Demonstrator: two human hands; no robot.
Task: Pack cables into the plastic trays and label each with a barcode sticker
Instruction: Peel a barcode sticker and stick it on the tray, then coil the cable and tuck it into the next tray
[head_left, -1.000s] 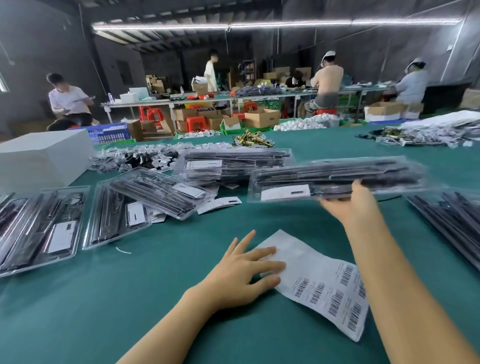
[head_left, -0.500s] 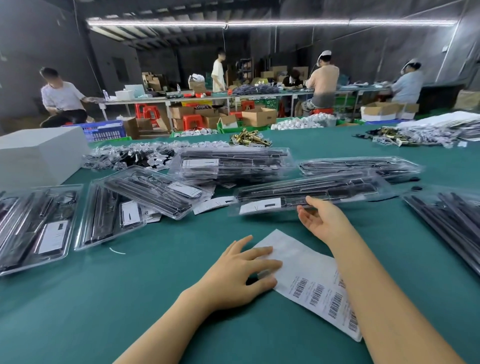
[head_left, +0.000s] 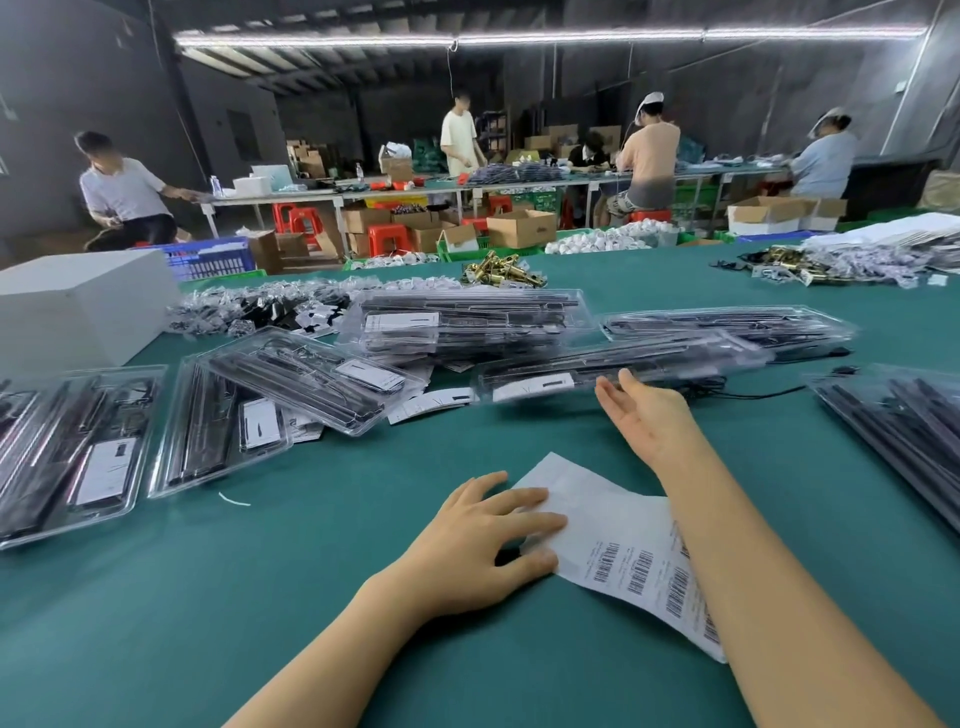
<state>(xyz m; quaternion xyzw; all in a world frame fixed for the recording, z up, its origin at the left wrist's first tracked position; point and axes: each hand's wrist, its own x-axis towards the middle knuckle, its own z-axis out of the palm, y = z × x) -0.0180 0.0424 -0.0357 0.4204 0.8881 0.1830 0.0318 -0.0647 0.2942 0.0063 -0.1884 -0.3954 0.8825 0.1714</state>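
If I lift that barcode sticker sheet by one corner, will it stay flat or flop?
Probably flop: the barcode sticker sheet looks paper-thin and already lies slightly wavy on the green table. It seems light, so it may slide easily; the left hand rests flat on its edge, likely steadying it.

A single wide-angle camera, worn on the person's head, looks forward and down across the green tabletop (head_left: 156, 597). It sits close above the hands: the left hand (head_left: 478, 545) fills the lower centre of the frame and the right hand (head_left: 647, 415) lies just above and right of it, both forearms entering from the bottom edge. The upper half of the frame reaches far into the workshop, to the long worktable (head_left: 519, 184) across the back. Straight edges bow toward the frame's borders. No second view exists.
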